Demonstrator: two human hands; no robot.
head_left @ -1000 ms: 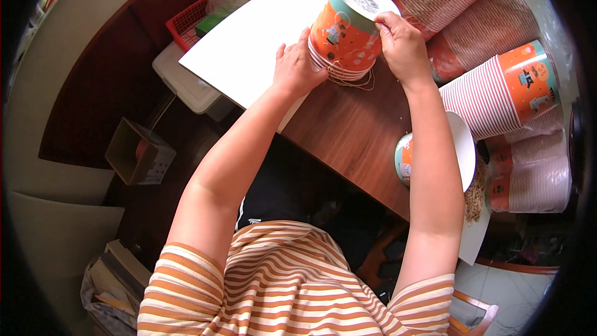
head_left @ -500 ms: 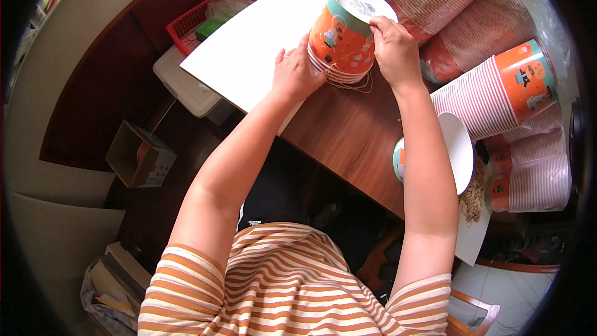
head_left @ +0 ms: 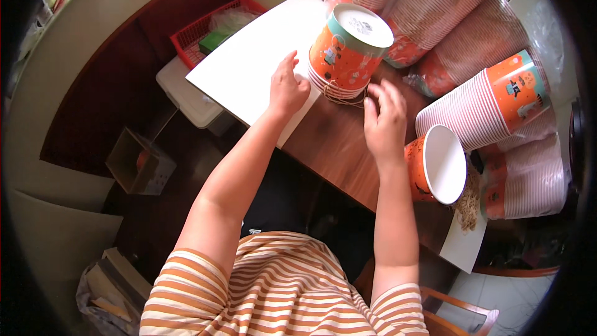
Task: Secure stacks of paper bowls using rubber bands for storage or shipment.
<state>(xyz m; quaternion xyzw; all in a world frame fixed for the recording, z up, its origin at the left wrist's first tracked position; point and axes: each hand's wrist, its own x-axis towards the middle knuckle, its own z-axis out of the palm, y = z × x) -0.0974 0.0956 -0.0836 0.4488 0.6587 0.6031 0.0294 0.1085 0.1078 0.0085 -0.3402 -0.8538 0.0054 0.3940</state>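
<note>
A short stack of orange paper buckets (head_left: pixel 347 56) with teal bands stands upside down on the table, white base up. Thin brown string (head_left: pixel 342 98) lies around its lower rims. To the left of the stack is my left hand (head_left: pixel 289 90), fingers loosely apart and nothing in them. My right hand (head_left: pixel 385 118) hovers by the stack's lower right side, thumb and fingers spread near the string. Whether a fingertip touches the string is hard to see. A single paper bucket (head_left: pixel 443 165) lies on its side past my right forearm, its white inside showing.
A long nested stack of paper buckets (head_left: pixel 476 106) lies at the right, before several plastic-wrapped stacks (head_left: pixel 469 40). A bundle of brown string (head_left: pixel 467 205) lies near the table's right end. Left of the white board (head_left: pixel 249 50) are a red basket (head_left: pixel 186 43) and a lidded box (head_left: pixel 183 90).
My right hand has left the top of the stack and come down to its lower right side. My left hand has let go and drawn slightly away to the left.
</note>
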